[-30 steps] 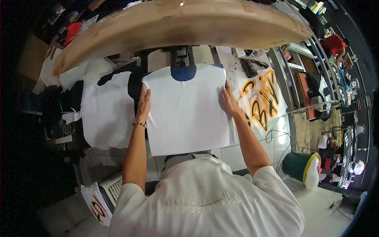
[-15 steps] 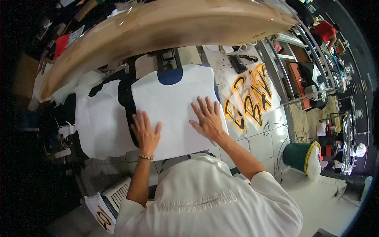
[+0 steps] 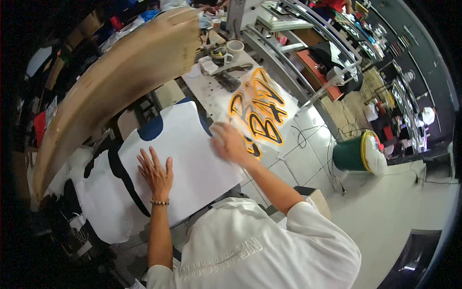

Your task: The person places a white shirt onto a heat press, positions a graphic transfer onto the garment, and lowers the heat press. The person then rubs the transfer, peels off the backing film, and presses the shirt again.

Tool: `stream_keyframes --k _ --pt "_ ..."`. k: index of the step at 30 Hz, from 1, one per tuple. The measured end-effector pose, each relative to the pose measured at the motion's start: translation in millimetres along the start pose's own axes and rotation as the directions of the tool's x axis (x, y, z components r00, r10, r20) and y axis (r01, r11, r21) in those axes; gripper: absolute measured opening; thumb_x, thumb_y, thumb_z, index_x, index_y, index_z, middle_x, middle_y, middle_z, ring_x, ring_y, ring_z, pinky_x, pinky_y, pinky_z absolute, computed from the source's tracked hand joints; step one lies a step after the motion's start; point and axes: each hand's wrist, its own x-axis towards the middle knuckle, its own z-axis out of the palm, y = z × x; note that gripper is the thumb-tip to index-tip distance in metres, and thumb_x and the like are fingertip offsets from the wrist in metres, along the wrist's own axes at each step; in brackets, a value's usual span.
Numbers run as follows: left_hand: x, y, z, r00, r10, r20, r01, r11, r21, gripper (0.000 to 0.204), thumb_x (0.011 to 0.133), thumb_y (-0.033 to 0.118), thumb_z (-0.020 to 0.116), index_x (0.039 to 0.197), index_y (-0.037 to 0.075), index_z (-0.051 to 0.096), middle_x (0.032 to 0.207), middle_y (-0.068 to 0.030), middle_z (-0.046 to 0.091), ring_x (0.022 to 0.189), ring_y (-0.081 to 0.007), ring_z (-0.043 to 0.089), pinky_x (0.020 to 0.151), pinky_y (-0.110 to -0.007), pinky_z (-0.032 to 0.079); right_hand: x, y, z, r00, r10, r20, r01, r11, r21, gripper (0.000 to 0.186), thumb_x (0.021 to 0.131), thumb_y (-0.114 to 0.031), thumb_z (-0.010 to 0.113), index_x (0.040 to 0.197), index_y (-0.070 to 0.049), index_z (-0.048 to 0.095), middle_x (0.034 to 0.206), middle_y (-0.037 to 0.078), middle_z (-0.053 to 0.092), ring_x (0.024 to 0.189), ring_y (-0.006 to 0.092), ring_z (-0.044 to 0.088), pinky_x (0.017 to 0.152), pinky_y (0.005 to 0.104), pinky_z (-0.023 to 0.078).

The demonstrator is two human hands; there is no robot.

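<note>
- While the left hand (image 3: 156,176) lies flat, fingers apart, on a white shirt (image 3: 192,161), the right hand (image 3: 228,142) is blurred at the shirt's right edge; whether its fingers are apart or together, I cannot tell.
- One beaded bracelet (image 3: 160,202) circles the left wrist.
- One shirt lies directly before the person; its dark-blue-lined neckline (image 3: 151,129) points away, toward the upper left; its neck-to-hem axis slants to the lower right.
- One second white cloth (image 3: 106,207) lies just left; one black band (image 3: 126,179) runs between them.
- At least two pale sheets (image 3: 264,120) with orange-and-black lettering overlap near the right hand; two cups (image 3: 235,47) stand farther off.
- One green bucket (image 3: 347,155) stands well to the right; one curved brown panel (image 3: 115,91) arches across the upper left.
</note>
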Motion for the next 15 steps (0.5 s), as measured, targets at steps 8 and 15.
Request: stream_keyframes --k 8,15 --pt "15.9 40.0 -20.3 0.99 0.098 0.105 -0.11 0.986 0.122 0.072 0.099 0.049 0.052 0.156 0.01 0.031 0.163 -0.0236 0.019 0.147 -0.0488 0.022 0.117 -0.061 0.023 -56.1 122.9 -47.3 0.944 0.312 0.106 -0.229 0.854 -0.468 0.074 0.069 -0.038 0.081 0.132 -0.009 0.057 0.145 0.02 0.048 0.132 0.0412 0.044 0.105 0.0537 0.038" --pt "44.6 99.6 -318.9 0.642 0.72 0.264 -0.428 0.622 -0.655 0.029 0.085 0.01 0.07 0.112 -0.002 0.07 0.113 -0.0188 0.072 0.103 -0.0311 0.07 0.093 -0.041 0.054 -54.6 142.3 -52.1 0.977 0.165 0.134 -0.101 0.916 -0.389 0.051 0.081 -0.035 0.074 0.122 -0.006 0.065 0.132 0.023 0.058 0.121 0.0404 0.056 0.099 0.0504 0.045"
